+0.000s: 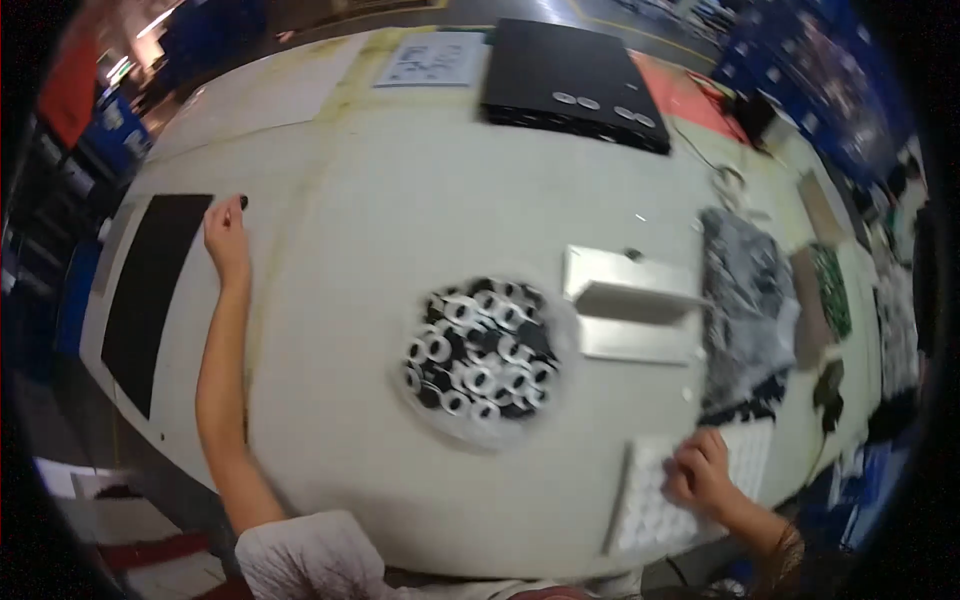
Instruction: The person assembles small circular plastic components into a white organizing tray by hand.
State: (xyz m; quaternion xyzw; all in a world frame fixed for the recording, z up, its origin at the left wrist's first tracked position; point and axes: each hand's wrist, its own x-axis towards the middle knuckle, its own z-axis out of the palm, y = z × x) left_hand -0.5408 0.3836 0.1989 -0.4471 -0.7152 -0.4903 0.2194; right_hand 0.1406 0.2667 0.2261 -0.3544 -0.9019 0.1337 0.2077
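My left hand (227, 238) is stretched out over the far left of the table, beside a long black sheet (155, 290). A small black piece (243, 202) is pinched at its fingertips. Low on the right, my right hand (703, 472) rests on a white sheet covered with rows of round white pieces (650, 505). Its fingers are curled down, and whatever they may grip is hidden. Between my arms stands a clear round container (490, 440), filled with black pieces and white rings (480, 345); blur softens its outline.
A silver angled metal block (635, 340) lies right of the container, next to a grey plastic bag (745, 300). At the back are a black stack (570, 80) with several rings on top and a white sheet with dark marks (430, 60). An open carton (820, 300) stands far right.
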